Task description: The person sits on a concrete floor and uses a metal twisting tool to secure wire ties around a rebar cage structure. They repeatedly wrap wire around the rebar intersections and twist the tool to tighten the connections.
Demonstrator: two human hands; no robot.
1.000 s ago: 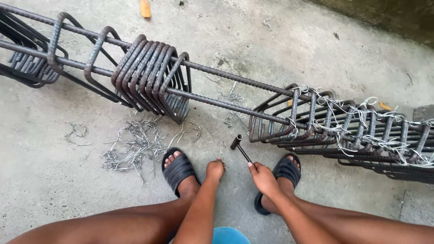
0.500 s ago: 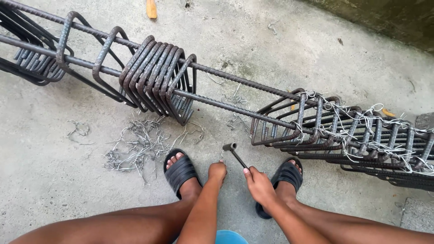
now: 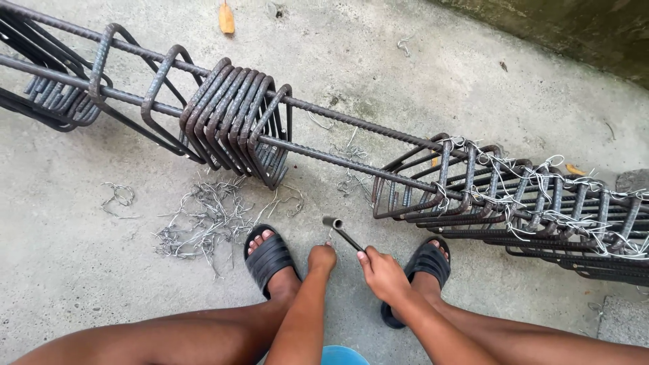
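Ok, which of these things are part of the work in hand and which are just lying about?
In use: tying tool in right hand; left hand beside it; rebar cage; stirrups; loose wire.
Lying about: leaf; stone.

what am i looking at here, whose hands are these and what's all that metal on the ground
The picture comes from a camera worn on a person's head, looking down at their own legs, sandalled feet and two bare hands. The right hand holds a short dark metal hook tool with a bent tip. The left hand is closed just beside it; I cannot tell whether it holds anything. On the grey concrete floor lies a long cage of ribbed steel bars with rectangular steel hoops slid onto it. On the right, hoops are bound with thin pale wire ties. A loose pile of wire pieces lies near the left foot.
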